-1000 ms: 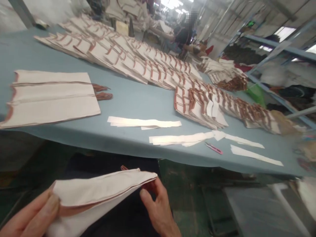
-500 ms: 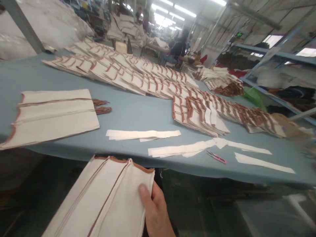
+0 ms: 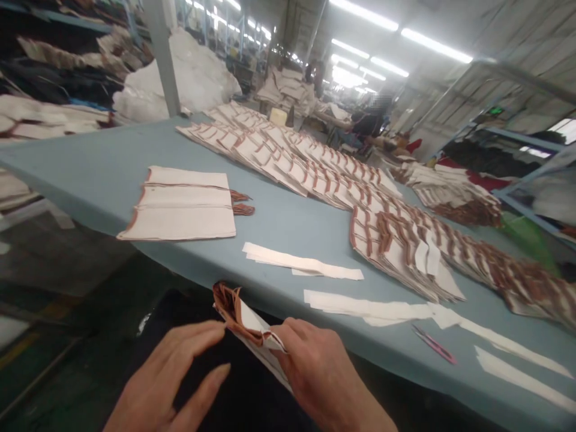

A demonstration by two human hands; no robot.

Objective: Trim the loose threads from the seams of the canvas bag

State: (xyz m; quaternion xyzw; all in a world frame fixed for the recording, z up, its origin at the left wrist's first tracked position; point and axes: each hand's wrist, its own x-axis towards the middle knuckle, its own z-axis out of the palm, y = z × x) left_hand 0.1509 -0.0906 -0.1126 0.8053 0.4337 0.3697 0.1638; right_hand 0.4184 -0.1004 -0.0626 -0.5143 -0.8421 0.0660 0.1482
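A cream cloth bag (image 3: 249, 318) with brown edging is tilted below the front edge of the table, its brown-trimmed opening toward me. My right hand (image 3: 317, 366) is closed on the bag's right edge, where a small white piece sticks out by the fingers. Beside the opening's left side, my left hand (image 3: 180, 372) is spread, fingers and thumb apart, with nothing held. On the table lies a similar cream bag panel (image 3: 189, 207) with brown cords at its right end. White fabric strips (image 3: 301, 264) lie along the table edge.
Pink thread snips (image 3: 434, 345) lie near the right strips. Overlapping rows of cream and brown pieces (image 3: 279, 156) stretch across the blue-green table (image 3: 90, 162). A metal post (image 3: 162, 57) stands at the back left. A person (image 3: 371, 123) is in the background.
My left hand has come into view at the left. The bag has turned from lying broad side up to edge-on, and my right hand now grips its trimmed end. The view has swung left.
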